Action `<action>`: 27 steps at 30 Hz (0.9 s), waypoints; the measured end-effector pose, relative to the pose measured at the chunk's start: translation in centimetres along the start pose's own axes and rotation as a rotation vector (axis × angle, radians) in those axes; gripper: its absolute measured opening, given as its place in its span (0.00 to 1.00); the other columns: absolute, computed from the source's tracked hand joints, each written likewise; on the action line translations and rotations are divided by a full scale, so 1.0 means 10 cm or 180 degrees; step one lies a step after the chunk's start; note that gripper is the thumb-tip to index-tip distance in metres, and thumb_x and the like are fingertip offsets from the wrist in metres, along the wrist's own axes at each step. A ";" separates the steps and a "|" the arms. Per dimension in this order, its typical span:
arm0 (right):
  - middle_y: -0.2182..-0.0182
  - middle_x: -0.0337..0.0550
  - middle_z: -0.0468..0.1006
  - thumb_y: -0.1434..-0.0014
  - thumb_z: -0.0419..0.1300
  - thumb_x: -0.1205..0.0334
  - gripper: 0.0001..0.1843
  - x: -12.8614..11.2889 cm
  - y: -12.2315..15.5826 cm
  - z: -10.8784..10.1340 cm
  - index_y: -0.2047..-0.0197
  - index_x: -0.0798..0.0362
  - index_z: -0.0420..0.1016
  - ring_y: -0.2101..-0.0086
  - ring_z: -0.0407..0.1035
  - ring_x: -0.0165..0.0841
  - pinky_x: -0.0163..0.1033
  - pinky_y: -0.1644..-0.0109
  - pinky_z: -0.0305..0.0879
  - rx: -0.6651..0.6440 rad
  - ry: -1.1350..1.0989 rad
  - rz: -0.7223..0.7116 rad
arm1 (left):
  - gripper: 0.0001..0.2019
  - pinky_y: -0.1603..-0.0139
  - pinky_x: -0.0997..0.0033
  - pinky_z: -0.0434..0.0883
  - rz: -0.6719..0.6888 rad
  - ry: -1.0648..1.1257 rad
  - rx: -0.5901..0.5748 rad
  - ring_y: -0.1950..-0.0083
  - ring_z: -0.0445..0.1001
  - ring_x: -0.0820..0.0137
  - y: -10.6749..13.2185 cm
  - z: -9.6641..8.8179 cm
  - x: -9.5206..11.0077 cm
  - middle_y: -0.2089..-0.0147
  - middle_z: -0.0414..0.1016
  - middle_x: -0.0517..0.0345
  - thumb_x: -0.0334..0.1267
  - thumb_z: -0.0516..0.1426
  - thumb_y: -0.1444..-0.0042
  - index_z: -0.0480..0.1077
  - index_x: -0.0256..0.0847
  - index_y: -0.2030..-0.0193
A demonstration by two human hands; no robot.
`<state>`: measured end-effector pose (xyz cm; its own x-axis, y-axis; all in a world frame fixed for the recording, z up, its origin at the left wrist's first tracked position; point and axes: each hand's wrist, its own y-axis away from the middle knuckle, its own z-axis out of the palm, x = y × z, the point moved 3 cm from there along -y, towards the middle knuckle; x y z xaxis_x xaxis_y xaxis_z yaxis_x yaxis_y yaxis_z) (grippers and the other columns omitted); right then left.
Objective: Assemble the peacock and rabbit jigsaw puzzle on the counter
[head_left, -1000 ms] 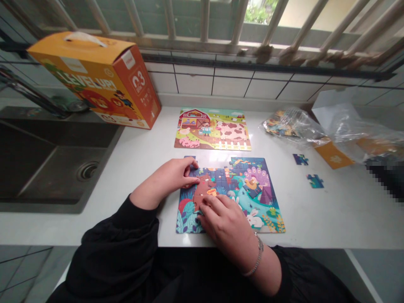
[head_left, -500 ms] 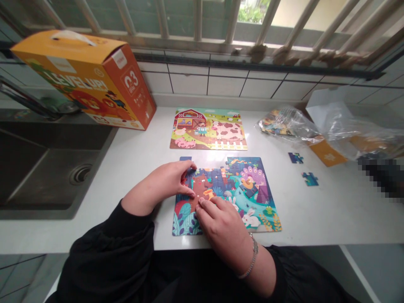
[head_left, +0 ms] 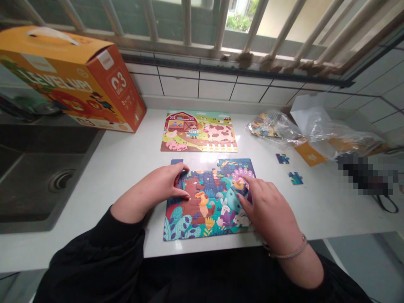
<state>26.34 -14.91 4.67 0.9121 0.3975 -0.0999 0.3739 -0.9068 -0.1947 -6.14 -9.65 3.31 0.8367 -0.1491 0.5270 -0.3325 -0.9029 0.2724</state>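
Observation:
A colourful animal jigsaw puzzle lies on the white counter in front of me, nearly all pieces joined. My left hand rests on its left edge, fingers curled and pressing on the pieces near the bear. My right hand lies on the puzzle's right side, its fingers spread and fingertips touching the pieces by the peacock. Neither hand holds a piece that I can see. Two loose blue pieces lie on the counter to the right of the puzzle.
A finished farm puzzle lies behind the animal one. An orange puzzle box stands at the back left, beside a dark sink. Clear plastic bags with pieces and an orange card sit at the right. A barred window runs along the tiled wall.
My right hand has slid from the puzzle's lower left middle over to its right side. The left hand has stayed on the left edge. The view has shifted rightward.

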 end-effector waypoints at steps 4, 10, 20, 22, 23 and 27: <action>0.52 0.56 0.85 0.27 0.64 0.58 0.19 0.24 0.03 0.05 0.37 0.55 0.75 0.55 0.79 0.50 0.54 0.49 0.77 -0.0202 -0.0085 0.0013 | 0.38 0.56 0.62 0.73 -0.0076 -0.0020 -0.0121 0.53 0.83 0.53 -0.02 0.05 0.12 0.51 0.83 0.52 0.52 0.78 0.52 0.72 0.45 0.37; 0.52 0.54 0.86 0.31 0.66 0.62 0.18 0.21 -0.01 0.10 0.40 0.52 0.76 0.53 0.80 0.49 0.53 0.50 0.77 -0.0191 -0.0439 -0.0058 | 0.38 0.59 0.62 0.73 0.0056 0.0006 0.0031 0.56 0.83 0.53 -0.04 0.11 0.12 0.56 0.82 0.54 0.52 0.79 0.55 0.72 0.45 0.40; 0.51 0.51 0.84 0.35 0.72 0.66 0.19 -0.03 -0.39 0.15 0.43 0.52 0.77 0.52 0.80 0.46 0.50 0.48 0.78 -0.0496 -0.0791 -0.0517 | 0.42 0.56 0.60 0.73 -0.0018 -0.0019 -0.0075 0.52 0.83 0.49 -0.05 0.14 0.13 0.50 0.83 0.49 0.53 0.80 0.55 0.71 0.43 0.37; 0.51 0.50 0.84 0.35 0.73 0.66 0.20 -0.03 -0.55 0.19 0.42 0.52 0.77 0.51 0.80 0.45 0.49 0.47 0.77 -0.0586 -0.0863 -0.0530 | 0.41 0.57 0.61 0.72 -0.0012 -0.0036 -0.0089 0.53 0.83 0.50 -0.04 0.15 0.13 0.52 0.82 0.50 0.52 0.79 0.53 0.71 0.43 0.36; 0.51 0.50 0.84 0.36 0.74 0.67 0.20 -0.04 -0.63 0.21 0.42 0.52 0.77 0.50 0.80 0.45 0.49 0.46 0.76 -0.0620 -0.0919 -0.0545 | 0.41 0.58 0.61 0.72 0.0001 -0.0045 -0.0096 0.53 0.83 0.51 -0.04 0.15 0.13 0.53 0.82 0.50 0.52 0.79 0.53 0.71 0.42 0.36; 0.50 0.49 0.84 0.37 0.76 0.68 0.22 -0.10 -0.92 0.31 0.42 0.52 0.77 0.51 0.80 0.42 0.46 0.46 0.75 -0.0645 -0.1175 -0.0612 | 0.41 0.61 0.63 0.70 0.0089 -0.0015 -0.0108 0.59 0.81 0.55 -0.03 0.13 0.11 0.57 0.81 0.54 0.53 0.79 0.51 0.71 0.43 0.35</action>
<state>21.48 -6.57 3.54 0.7159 0.5511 -0.4287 0.5892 -0.8063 -0.0526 -4.57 -10.09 2.75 0.8290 -0.1760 0.5309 -0.3702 -0.8842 0.2849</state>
